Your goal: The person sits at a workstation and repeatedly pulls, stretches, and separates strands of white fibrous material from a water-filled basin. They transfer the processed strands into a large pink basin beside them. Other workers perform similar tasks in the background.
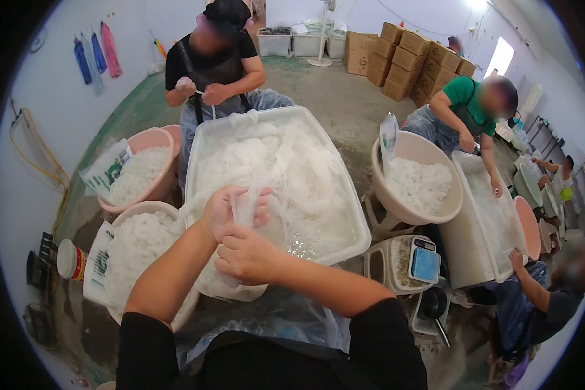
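Wet, translucent whitish strands [243, 209] run between my two hands over the near edge of a white tub [355, 188]. My left hand [222, 213] is turned palm up, its fingers curled around the strands. Just below it, my right hand [248, 255] is closed on the same strands, which hang down past its fingers. Beneath and beyond my hands, a large tangled white mass [276, 153] lies in water in the tub. More white strands [231, 286] hang over the near side of the tub.
Pale basins [156, 207] of white strands stand at my left, another basin [450, 213] at right. A blue-topped scale [425, 263] sits on a container beside a black pan [431, 303]. One co-worker [218, 65] stands across the tub; others work along a long trough [465, 260] at right.
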Demonstrator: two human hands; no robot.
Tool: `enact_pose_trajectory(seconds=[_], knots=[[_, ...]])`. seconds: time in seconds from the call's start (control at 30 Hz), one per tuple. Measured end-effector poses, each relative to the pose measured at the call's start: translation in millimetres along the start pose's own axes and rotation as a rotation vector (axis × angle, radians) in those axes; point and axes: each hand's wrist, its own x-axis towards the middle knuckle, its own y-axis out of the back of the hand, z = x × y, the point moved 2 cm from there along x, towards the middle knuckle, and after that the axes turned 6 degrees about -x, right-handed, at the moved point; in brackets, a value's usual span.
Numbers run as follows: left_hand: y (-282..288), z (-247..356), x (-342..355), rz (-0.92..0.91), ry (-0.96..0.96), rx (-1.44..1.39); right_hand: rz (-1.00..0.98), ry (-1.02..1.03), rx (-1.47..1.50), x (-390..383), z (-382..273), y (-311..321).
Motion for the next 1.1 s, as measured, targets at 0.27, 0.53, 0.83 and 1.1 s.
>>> enact_pose_trajectory(seconds=[0.27,0.53,0.83,1.1], knots=[[-38,50,-65,0.26,-0.162,0.45,0.104,-0.653,0.524,-110,31,21],[-101,45,-108,0.188,-0.221,0.881,0.323,-0.768,0.177,-64,45,26],[-152,32,-147,-0.027,-0.351,1.03,0.379,-0.907,0.041,-22,106,-46],[-125,69,-144,0.015,-0.611,0.629,0.164,-1.393,0.944,-28,195,2]])
